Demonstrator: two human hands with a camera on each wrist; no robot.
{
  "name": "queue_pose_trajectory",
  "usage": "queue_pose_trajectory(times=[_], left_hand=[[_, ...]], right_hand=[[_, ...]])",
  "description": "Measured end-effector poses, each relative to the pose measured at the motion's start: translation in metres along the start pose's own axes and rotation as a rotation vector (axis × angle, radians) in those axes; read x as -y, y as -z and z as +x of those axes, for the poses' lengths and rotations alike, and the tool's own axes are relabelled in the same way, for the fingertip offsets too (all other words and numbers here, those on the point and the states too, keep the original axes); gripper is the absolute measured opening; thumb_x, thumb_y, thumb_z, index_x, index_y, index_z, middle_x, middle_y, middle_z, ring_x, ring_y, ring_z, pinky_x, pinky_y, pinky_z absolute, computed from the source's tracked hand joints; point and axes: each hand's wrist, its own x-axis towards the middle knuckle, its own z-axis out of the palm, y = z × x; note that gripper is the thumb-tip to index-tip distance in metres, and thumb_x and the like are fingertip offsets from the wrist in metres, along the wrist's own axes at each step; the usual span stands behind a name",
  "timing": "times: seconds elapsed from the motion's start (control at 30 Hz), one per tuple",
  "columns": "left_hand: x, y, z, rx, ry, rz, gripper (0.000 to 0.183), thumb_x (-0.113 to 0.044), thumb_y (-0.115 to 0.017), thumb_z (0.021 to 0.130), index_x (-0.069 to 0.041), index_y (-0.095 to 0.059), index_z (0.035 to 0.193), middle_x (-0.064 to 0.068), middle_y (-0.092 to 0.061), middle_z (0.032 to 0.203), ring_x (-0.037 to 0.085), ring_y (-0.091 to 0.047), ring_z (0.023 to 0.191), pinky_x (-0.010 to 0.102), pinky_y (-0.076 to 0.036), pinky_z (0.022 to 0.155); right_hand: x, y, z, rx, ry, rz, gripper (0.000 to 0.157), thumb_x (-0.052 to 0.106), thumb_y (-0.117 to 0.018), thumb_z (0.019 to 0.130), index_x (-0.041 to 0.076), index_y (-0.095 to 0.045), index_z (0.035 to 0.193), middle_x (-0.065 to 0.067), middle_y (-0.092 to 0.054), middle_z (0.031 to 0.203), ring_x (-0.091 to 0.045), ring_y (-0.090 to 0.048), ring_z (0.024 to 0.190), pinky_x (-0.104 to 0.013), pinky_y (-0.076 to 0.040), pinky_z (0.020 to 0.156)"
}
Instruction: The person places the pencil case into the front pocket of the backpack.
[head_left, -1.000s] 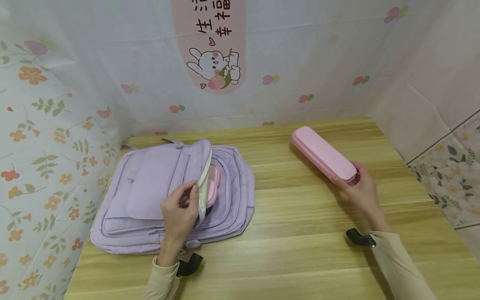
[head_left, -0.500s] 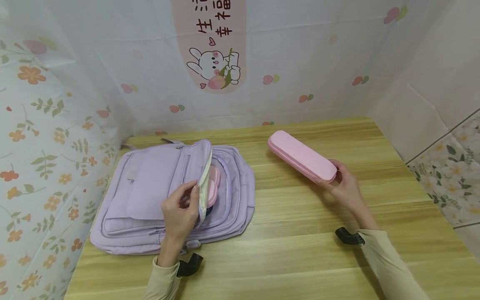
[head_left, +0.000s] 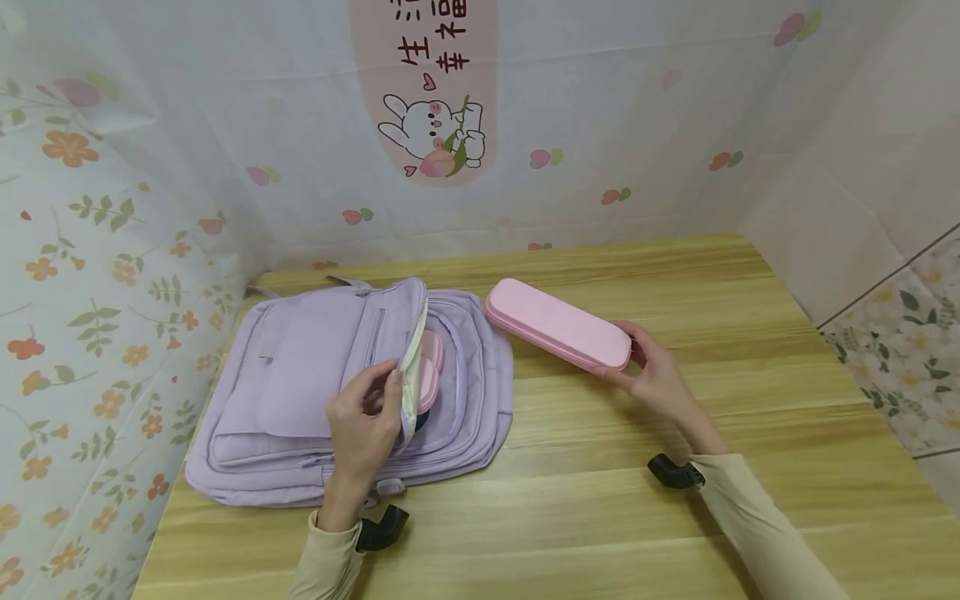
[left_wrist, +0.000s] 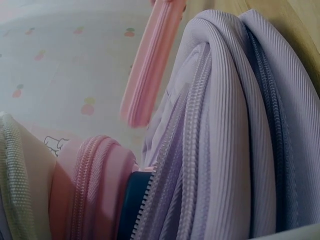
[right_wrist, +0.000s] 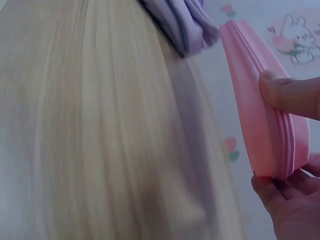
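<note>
A lavender backpack [head_left: 300, 375] lies on the table with its front pocket unzipped. My left hand [head_left: 363, 421] pinches the edge of the pocket's flap and holds it lifted. Inside the pocket sit pink zippered cases [head_left: 429, 375] and a dark blue item [left_wrist: 132, 200], mostly hidden by the flap. My right hand [head_left: 652, 375] grips one end of a long pink zippered pencil case [head_left: 558, 323], thumb on one side and fingers beneath. Its far end is beside the backpack's upper right edge. The same pencil case [right_wrist: 260, 110] fills the right of the right wrist view.
The wooden table [head_left: 570, 500] extends in front of and to the right of the backpack. A patterned cloth [head_left: 600, 108] hangs behind it, and a floral one [head_left: 97, 333] stands close on the left. Black wrist mounts [head_left: 382, 529] sit by both cuffs.
My right hand has carried the pink pencil case leftward, from the table's right side to beside the backpack. The left hand keeps holding the flap in place.
</note>
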Motion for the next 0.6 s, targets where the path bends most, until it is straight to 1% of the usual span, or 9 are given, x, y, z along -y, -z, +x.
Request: queue_pose_trajectory(times=[0.13,0.23,0.43,0.6], left_hand=[[-0.001,0.000,0.000,0.002,0.007,0.005,0.016,0.008,-0.068,0.088,0.007,-0.075,0.103,0.020,-0.077,0.091,0.018,-0.072,0.078,0.008,-0.056,0.065],[0.000,0.001,0.001,0.001,0.002,0.008,0.017,0.008,-0.068,0.088,0.007,-0.075,0.103,0.020,-0.077,0.091,0.020,-0.072,0.077,0.008,-0.056,0.064],[0.001,0.001,0.001,0.002,-0.007,0.004,0.017,0.009,-0.068,0.086,0.007,-0.075,0.102,0.020,-0.076,0.090,0.020,-0.072,0.075,0.008,-0.056,0.063],[0.002,0.001,0.001,0.018,-0.002,-0.009,0.016,0.008,-0.068,0.088,0.007,-0.075,0.103,0.020,-0.077,0.091,0.021,-0.072,0.075,0.009,-0.057,0.064]], right_hand=[[0.007,-0.010,0.005,0.052,0.002,0.015,0.073,0.005,-0.085,0.080,0.000,-0.048,0.144,-0.022,-0.058,0.138,-0.020,-0.057,0.118,-0.003,-0.044,0.096],[0.012,-0.018,0.009,0.075,0.007,0.025,0.074,0.006,-0.085,0.080,0.000,-0.048,0.144,-0.021,-0.058,0.138,-0.027,-0.057,0.119,-0.005,-0.045,0.097],[0.020,-0.032,0.015,0.116,-0.010,0.045,0.075,0.011,-0.087,0.079,0.003,-0.049,0.144,-0.018,-0.059,0.138,-0.029,-0.058,0.122,-0.007,-0.045,0.098],[0.025,-0.042,0.018,0.149,-0.012,0.080,0.076,0.009,-0.087,0.079,0.003,-0.049,0.144,-0.018,-0.058,0.139,-0.031,-0.058,0.123,-0.009,-0.046,0.099]])
